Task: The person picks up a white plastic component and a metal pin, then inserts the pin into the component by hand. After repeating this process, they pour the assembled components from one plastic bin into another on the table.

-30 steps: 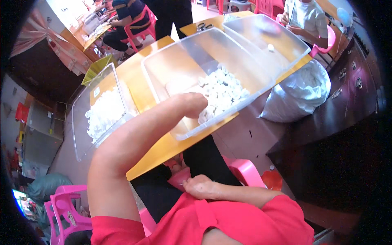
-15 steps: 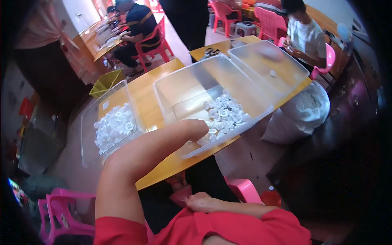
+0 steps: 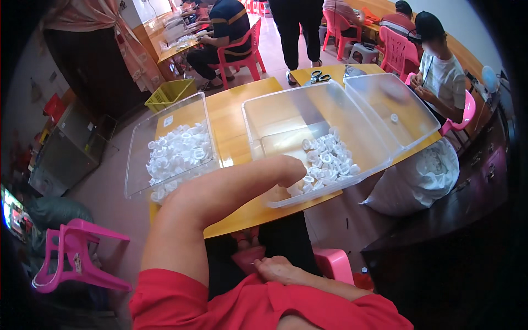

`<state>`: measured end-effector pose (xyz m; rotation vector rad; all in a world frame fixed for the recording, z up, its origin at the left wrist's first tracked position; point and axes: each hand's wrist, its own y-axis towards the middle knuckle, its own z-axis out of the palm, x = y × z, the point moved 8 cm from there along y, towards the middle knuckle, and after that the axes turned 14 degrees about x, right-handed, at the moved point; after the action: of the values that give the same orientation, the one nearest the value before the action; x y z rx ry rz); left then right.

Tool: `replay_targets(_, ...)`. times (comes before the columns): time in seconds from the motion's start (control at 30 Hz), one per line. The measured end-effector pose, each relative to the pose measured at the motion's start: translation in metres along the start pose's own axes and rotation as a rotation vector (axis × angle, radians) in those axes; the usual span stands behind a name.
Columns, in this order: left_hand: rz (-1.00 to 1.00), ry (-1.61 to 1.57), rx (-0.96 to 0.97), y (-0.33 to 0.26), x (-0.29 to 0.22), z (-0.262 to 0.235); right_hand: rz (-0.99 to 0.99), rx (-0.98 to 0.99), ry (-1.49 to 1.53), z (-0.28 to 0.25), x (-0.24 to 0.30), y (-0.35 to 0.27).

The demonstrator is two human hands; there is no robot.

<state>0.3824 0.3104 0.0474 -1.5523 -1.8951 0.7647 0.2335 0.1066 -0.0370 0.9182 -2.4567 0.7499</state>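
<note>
My left hand point(image 3: 290, 170) reaches over the near rim of the middle clear plastic bin point(image 3: 286, 115), bent down at the wrist into a pile of small white plastic caps point(image 3: 328, 160). Its fingers are hidden behind the wrist. My right hand point(image 3: 279, 269) rests low in my lap against my red shirt, apart from the bins, with nothing visible in it. A second clear bin point(image 3: 137, 165) on the left holds more white caps point(image 3: 177, 154). A third clear bin point(image 3: 410, 121) on the right holds a single cap.
The bins stand on a yellow-orange table point(image 3: 231, 126). A full white sack point(image 3: 423, 179) leans by its right corner. A pink stool point(image 3: 71, 256) is at my left, scissors point(image 3: 318, 76) lie at the far edge. Other people sit at nearby tables, one at the right point(image 3: 440, 71).
The view has tilted up, so the bins sit lower in the picture. My left hand stays in the middle bin's caps; my right hand has not left my lap.
</note>
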Motion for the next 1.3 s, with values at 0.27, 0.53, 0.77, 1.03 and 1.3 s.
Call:
replay_targets(0.27,-0.057,-0.397,-0.469,-0.074,0.018,-0.054,0.087,0.209,-0.004,0.009,-0.004,0.002)
replay_targets(0.53,0.446,-1.644,-1.409,-0.225,0.005,0.069,0.148,0.087,0.178,-0.004,-0.009,0.001)
replay_targets(0.77,0.575,-1.982,-1.564,-0.249,-0.048,0.179,-0.018,-0.428,0.820,-0.058,-0.017,-0.007)
replay_targets(1.03,0.346,-1.887,-1.582,-0.242,-0.071,0.215,-0.097,-0.525,1.199,-0.123,0.042,0.007)
replay_targets(1.3,0.118,-1.890,-1.558,-0.227,-0.086,0.234,-0.027,-0.595,1.025,-0.117,0.040,0.031)
